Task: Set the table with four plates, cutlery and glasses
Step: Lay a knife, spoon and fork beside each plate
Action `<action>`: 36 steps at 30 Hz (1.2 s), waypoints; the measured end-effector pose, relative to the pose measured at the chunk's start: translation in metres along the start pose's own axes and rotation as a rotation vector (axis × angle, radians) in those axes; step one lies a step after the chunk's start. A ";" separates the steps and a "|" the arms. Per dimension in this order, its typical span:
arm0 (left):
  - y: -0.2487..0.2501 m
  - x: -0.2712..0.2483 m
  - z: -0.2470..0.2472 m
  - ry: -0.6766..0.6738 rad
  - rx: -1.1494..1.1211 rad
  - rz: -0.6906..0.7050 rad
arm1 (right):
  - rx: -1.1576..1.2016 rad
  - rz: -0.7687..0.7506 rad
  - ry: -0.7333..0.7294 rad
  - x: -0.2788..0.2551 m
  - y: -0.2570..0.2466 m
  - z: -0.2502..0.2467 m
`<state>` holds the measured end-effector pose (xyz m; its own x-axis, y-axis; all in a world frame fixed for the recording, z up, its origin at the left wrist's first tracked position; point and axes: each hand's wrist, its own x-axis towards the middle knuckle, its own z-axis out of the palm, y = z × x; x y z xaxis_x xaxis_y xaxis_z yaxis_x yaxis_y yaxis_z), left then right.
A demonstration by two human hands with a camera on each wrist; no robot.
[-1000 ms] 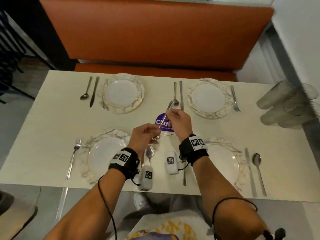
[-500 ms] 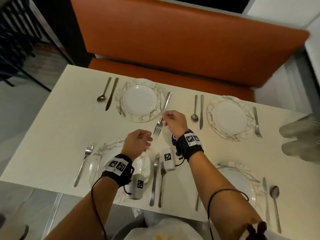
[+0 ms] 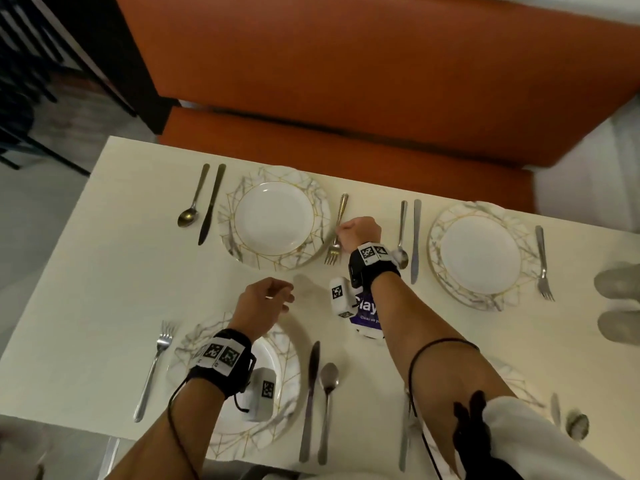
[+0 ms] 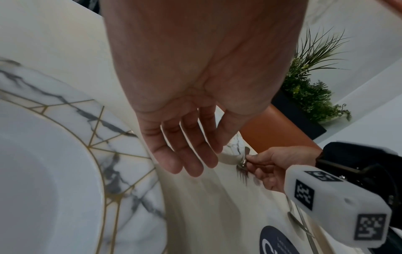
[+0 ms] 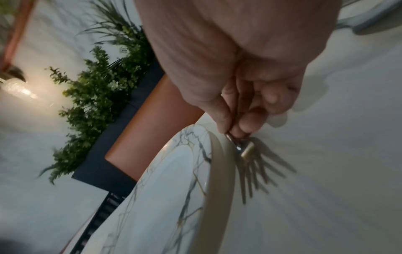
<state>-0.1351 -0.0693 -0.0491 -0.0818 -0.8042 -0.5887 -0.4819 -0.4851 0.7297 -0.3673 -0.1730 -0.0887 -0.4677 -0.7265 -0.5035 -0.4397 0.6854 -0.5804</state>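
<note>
My right hand pinches a steel fork by its neck, just right of the far-left marbled plate. The fork lies along the plate's right rim with tines toward me, low on the table; in the right wrist view the fork casts a shadow on the cloth. My left hand hovers empty above the table between the two left plates, fingers relaxed. The near-left plate sits under my left wrist. Blurred glasses stand at the right edge.
Far-right plate has a spoon, knife and fork. A knife and spoon lie right of the near-left plate, a fork to its left. A purple coaster lies mid-table. An orange bench stands behind.
My right hand has carried the fork away from the middle and down beside the far-left plate. My left hand let go of it and stays empty. The head view has shifted left.
</note>
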 end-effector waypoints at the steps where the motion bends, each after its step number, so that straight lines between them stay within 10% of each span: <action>1: 0.000 0.002 0.001 -0.004 0.004 -0.002 | -0.016 -0.011 0.020 0.002 -0.001 0.002; 26: 0.007 -0.001 0.000 0.003 -0.025 -0.005 | 0.043 0.026 -0.024 0.002 0.004 -0.004; 36: 0.024 -0.036 0.014 -0.065 -0.034 0.078 | 0.244 -0.106 -0.165 -0.082 0.046 -0.034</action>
<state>-0.1559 -0.0470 -0.0158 -0.1749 -0.8167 -0.5499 -0.4416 -0.4341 0.7852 -0.3750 -0.0801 -0.0526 -0.2895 -0.8050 -0.5179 -0.2729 0.5880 -0.7614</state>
